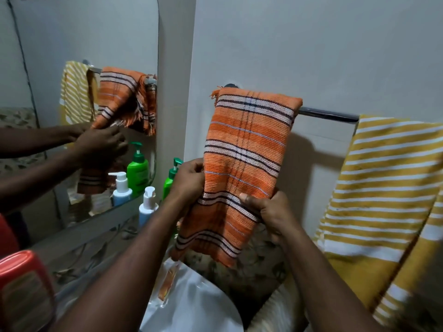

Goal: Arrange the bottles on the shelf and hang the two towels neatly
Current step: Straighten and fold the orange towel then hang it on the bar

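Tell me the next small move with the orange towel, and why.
Probably draw the orange towel straight down and smooth it flat. It is already draped over the rail, but it hangs slanted, its lower part bunched between the left hand and right hand, both pinching its edges. The yellow towel hangs beside it.

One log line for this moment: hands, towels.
left hand: holds orange towel edge | right hand: same | orange towel: on rail | yellow towel: hanging

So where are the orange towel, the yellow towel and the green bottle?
orange towel (249,149): head view, middle of its hanging front.
yellow towel (383,178): head view, striped upper part.
green bottle (168,184): head view, its body.
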Tool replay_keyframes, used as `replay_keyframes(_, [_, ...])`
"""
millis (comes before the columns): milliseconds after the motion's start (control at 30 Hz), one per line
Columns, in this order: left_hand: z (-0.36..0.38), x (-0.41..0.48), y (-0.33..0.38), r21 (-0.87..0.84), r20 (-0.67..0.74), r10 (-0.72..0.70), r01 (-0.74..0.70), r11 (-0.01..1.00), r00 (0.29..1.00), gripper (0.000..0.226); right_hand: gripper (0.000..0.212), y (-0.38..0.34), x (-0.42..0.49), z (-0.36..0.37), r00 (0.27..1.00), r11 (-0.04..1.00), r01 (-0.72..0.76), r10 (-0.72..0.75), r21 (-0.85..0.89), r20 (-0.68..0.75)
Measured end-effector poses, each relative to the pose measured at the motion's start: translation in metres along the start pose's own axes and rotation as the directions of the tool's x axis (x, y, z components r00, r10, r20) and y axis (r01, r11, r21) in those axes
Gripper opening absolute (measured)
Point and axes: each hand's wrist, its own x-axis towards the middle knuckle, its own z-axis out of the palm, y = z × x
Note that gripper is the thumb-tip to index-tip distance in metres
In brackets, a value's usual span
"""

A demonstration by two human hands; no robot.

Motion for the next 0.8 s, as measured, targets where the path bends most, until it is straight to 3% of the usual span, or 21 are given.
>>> replay_keyframes(133, [-0.003,-0.003,-0.006,-0.06,-0.14,0.112,-0.121,0.991,0.984,0.025,0.037,-0.006,0.007,-0.006,0.999,0.999,0.038,-0.038,0.013,-0.01])
replay_keyframes(200, [-0.003,-0.007,-0.013,-0.047,-0.145,0.139,-0.147,0.988,0.98,0.016,0.042,-0.005,0.008,-0.009,0.999,0.999,0.038,-0.038,-0.02,-0.006])
replay_keyframes(300, [-0.001,-0.015,-0.024,-0.072,-0.148,0.049,-0.06,0.996,0.988,0.012,0.04,0.009,0.007,-0.009,1.0,0.998,0.015,-0.016,-0.064,-0.009])
replay_keyframes(433, [-0.008,-0.023,-0.022,-0.168,-0.046,0.024,-0.031,0.985,0.999,0.046,0.038,0.013,0.007,-0.011,1.0,0.998,0.018,-0.019,-0.061,-0.002])
replay_keyframes(600, [-0.01,-0.016,-0.025,-0.149,-0.023,-0.012,0.008,0.989,1.0,0.011,0.042,0.014,0.006,-0.014,0.999,0.999,0.031,-0.031,-0.03,0.031])
replay_keyframes(800, [-0.014,-0.012,-0.018,-0.323,0.023,-0.133,0.133,0.937,0.991,0.03,0.033,0.008,0.014,-0.013,0.995,0.992,0.097,-0.099,-0.084,-0.025])
